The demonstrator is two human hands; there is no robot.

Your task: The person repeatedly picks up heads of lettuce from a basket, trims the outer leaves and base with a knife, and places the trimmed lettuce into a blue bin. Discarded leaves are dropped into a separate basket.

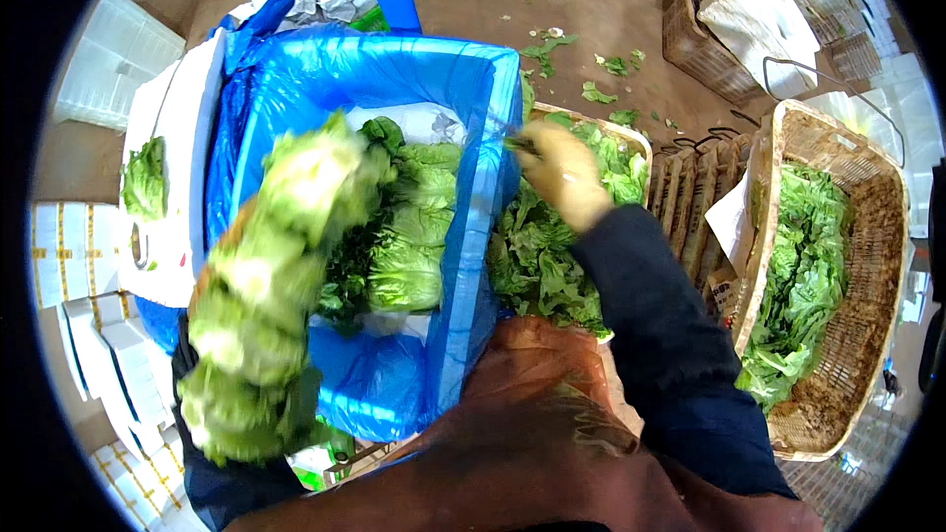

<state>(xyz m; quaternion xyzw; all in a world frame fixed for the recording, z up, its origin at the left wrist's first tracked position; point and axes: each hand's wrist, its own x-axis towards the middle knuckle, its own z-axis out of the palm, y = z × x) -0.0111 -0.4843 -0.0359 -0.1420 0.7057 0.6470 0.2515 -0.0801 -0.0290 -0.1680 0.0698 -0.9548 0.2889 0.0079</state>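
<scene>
Several lettuce heads (pixel 270 273), blurred, lie in a row along my left forearm and above the left side of a foam box lined with blue plastic (pixel 377 414). My left hand (pixel 238 222) supports them from beneath and is mostly hidden; only a tan edge shows. Inside the box, more lettuce (pixel 414 258) lies packed beside darker leafy greens (pixel 344 266) and a white wrapped bundle (pixel 414 122). In a tan glove, my right hand (pixel 565 174) is over a crate of lettuce (pixel 550 258), just right of the box rim. A dark green scrap shows at its blurred fingertips.
Further right, a dirty plastic crate (pixel 879 236) contains leafy lettuce (pixel 802 273). A white foam lid (pixel 170 162) with a loose leaf stands against the box's left side. Leaf scraps (pixel 547 52) litter the floor ahead. White foam boxes (pixel 111 347) are stacked at left.
</scene>
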